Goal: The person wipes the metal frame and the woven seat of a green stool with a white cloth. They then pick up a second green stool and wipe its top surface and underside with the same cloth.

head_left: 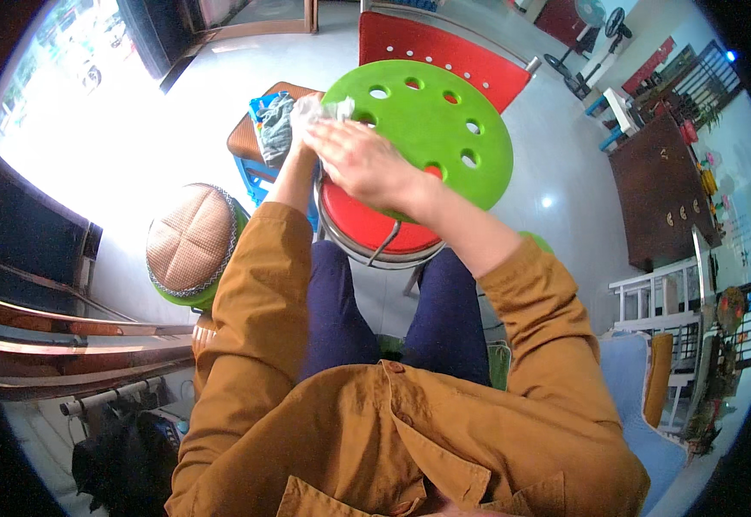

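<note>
A round green stool seat (427, 121) with several holes round its edge is in front of me, over a round red seat (367, 220). My right hand (363, 164) reaches across the left part of the green seat, its fingers close together against a crumpled white wipe (332, 109). Just beyond that rim is my left hand (301, 142), beside the wipe; its fingers are mostly hidden behind the right hand and wipe. A blue packet (263, 110) and a crumpled grey-green cloth (277, 129) lie on a brown-topped stool (245, 142) next to my left hand.
A red chair back (444, 56) rises behind the green seat. To the left stands a cushioned stool (191, 239). A dark wooden cabinet (660, 194) and fans (614, 24) are at the right. Near my right elbow is a light-blue padded chair (629, 370).
</note>
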### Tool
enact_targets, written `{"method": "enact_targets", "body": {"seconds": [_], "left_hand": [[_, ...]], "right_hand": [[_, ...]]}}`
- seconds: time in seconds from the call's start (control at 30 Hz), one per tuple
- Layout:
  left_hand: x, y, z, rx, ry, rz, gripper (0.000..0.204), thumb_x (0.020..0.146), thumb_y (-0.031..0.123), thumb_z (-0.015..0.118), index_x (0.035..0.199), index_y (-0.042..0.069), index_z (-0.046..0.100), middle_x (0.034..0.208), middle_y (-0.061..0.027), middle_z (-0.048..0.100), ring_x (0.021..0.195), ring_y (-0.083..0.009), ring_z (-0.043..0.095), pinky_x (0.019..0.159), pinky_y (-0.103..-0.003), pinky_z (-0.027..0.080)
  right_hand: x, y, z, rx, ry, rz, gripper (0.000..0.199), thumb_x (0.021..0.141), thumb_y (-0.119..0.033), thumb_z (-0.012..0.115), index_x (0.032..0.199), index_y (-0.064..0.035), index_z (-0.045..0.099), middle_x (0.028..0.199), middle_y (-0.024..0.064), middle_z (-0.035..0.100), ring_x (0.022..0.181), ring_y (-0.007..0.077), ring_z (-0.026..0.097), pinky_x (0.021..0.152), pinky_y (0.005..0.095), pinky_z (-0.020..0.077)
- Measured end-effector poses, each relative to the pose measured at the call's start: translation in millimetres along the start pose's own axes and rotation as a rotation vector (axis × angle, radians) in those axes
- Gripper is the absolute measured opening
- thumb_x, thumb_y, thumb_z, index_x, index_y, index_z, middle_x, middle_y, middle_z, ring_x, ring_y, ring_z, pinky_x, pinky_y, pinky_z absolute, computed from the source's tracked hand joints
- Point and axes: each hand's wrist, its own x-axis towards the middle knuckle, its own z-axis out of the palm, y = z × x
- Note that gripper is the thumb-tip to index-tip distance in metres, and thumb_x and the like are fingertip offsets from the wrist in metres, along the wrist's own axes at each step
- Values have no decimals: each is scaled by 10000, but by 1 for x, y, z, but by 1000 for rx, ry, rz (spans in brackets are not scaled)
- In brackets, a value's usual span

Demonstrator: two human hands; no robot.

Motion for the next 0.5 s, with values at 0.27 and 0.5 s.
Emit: {"method": "enact_targets", "body": {"seconds": [0.27, 0.5], "left_hand": [[-4, 20, 10, 67, -27, -122, 298, 1034, 245, 521, 920, 14, 672, 759, -20, 648, 673, -82, 583, 592, -272, 477], [-3, 18, 15, -66, -4, -212, 270, 1039, 231, 524, 1010, 1, 662, 837, -23, 662, 714, -95, 606, 629, -262, 494]], "right_hand": [[-129, 23, -93, -80, -33, 183, 393, 1019, -196, 460, 1342, -11, 586, 1396, 164, 573, 1324, 304, 519, 1135, 429, 386], [-195, 118, -109, 67, 205, 688, 404, 997, -120, 482, 1385, -27, 544, 1447, 181, 523, 1366, 323, 472, 1138, 394, 373]]}}
